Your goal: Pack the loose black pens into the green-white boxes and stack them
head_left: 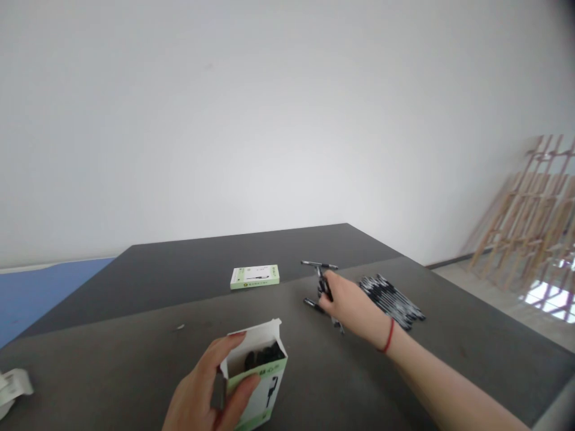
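Observation:
My left hand (211,383) grips a white and green pen box (258,398) near the table's front edge, thumb on the front and fingers over the rim. Its top is open, and dark pen ends (264,355) show inside. Farther right, my right hand (348,299) is closed around pens (324,284) with dark grips; how many is hidden by the fingers. Loose pens lie around that hand: one pen (320,264) just beyond it and another (313,304) to its left. A row of several pens (393,301) lies side by side to its right.
A second green and white pen box (254,276) lies flat farther back on the dark table (179,269). White crumpled packaging (14,386) is at the left edge, and a small white scrap (180,327) lies nearby. Wooden easels (534,209) lean at the wall on the right.

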A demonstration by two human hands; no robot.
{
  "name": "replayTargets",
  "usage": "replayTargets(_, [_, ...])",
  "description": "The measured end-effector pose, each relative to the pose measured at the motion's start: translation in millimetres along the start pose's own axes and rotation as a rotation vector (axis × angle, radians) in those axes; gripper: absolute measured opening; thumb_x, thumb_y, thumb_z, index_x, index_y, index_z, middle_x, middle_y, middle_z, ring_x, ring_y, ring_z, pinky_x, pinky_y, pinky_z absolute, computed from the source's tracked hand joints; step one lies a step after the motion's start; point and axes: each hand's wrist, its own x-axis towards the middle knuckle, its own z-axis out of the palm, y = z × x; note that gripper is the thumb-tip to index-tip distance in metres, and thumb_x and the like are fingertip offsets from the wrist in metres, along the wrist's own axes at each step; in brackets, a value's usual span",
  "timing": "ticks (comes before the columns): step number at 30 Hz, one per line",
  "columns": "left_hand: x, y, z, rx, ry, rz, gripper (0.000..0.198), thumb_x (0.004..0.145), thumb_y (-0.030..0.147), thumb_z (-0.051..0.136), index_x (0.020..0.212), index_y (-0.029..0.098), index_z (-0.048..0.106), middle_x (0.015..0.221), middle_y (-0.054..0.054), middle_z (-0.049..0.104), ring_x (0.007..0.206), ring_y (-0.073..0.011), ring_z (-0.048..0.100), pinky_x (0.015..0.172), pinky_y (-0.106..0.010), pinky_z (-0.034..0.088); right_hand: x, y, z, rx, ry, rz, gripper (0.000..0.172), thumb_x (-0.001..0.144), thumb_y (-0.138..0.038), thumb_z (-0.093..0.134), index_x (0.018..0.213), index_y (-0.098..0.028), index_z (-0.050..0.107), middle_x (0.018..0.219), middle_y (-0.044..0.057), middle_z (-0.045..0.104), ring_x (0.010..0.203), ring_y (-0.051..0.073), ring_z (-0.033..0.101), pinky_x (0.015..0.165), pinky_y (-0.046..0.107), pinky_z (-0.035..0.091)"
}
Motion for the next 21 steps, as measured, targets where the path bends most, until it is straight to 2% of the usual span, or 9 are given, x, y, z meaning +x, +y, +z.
replayTargets(2, [0,0,-0.2,0.016,-0.014,0.033,0.033,0.095,0.050,0.045,0.118,0.026,0.051,0.102,-0.004,0.074,0.081,-0.0169,0.075,0.070,-0.021,0.058,-4,-2,-31,0.140,0.076,-0.073,0.005,0.089,-0.017,0.046,0.092,-0.017,0.051,0.077,0.002,0.060,0.066,0.014,0.056,0.060,0.024,0.040])
replayTargets(5, [1,-1,-0.7,0.025,-0.031,0.037,0.033,0.096,0.050,0.044,0.119,0.026,0.049,0.102,-0.003,0.074,0.080,-0.0156,0.075,0.070,-0.019,0.057,-13,-12,-65,0.693,0.211,-0.264,0.004,0.086,-0.016,0.046,0.088,-0.019,0.048,0.076,-0.001,0.053,0.064,0.012,0.048,0.060,0.023,0.039])
replayTargets(7, [1,-1,-0.8,0.023,-0.030,0.040,0.032,0.096,0.049,0.044,0.118,0.026,0.049,0.102,-0.003,0.073,0.079,-0.0153,0.074,0.070,-0.019,0.057,-20,-24,-76,1.000,0.208,-0.366,0.006,0.086,-0.015,0.046,0.090,-0.019,0.048,0.082,-0.001,0.052,0.065,0.011,0.046,0.060,0.023,0.039])
replayTargets(9, [1,-1,-0.5,0.006,-0.027,0.052,0.031,0.096,0.049,0.045,0.117,0.027,0.050,0.101,-0.002,0.073,0.078,-0.0150,0.074,0.070,-0.019,0.057,-27,-38,-77,1.191,0.159,-0.436,0.007,0.087,-0.014,0.045,0.092,-0.019,0.047,0.084,-0.001,0.051,0.064,0.010,0.045,0.058,0.022,0.038])
replayTargets(11, [0,0,0.0,-0.025,-0.027,0.063,0.031,0.096,0.049,0.045,0.117,0.027,0.051,0.099,-0.002,0.074,0.076,-0.0148,0.074,0.069,-0.019,0.056,-34,-51,-73,1.279,0.114,-0.491,0.008,0.087,-0.014,0.047,0.092,-0.020,0.048,0.084,-0.001,0.050,0.063,0.009,0.043,0.057,0.022,0.037])
replayTargets(14, [-2,4,0.1,-0.040,-0.025,0.086,0.032,0.095,0.051,0.046,0.115,0.028,0.052,0.096,-0.002,0.074,0.078,-0.0158,0.074,0.069,-0.020,0.057,-42,-61,-66,1.295,0.088,-0.569,0.011,0.084,-0.012,0.050,0.091,-0.020,0.048,0.083,-0.001,0.049,0.066,0.010,0.043,0.060,0.023,0.038])
replayTargets(18, [-2,9,-1.0,-0.045,-0.023,0.159,0.028,0.096,0.050,0.045,0.113,0.030,0.054,0.091,0.000,0.075,0.074,-0.0161,0.075,0.066,-0.020,0.057,-48,-64,-63,1.309,0.147,-0.624,0.017,0.082,-0.008,0.050,0.094,-0.021,0.048,0.087,0.000,0.050,0.073,0.011,0.046,0.065,0.024,0.040])
replayTargets(21, [-3,6,-0.7,-0.022,-0.023,0.213,0.027,0.096,0.047,0.045,0.115,0.030,0.053,0.090,-0.001,0.075,0.072,-0.0162,0.075,0.064,-0.019,0.057,-51,-66,-62,1.283,0.115,-0.663,0.027,0.076,-0.003,0.049,0.096,-0.021,0.047,0.088,0.000,0.054,0.074,0.012,0.049,0.066,0.024,0.042])
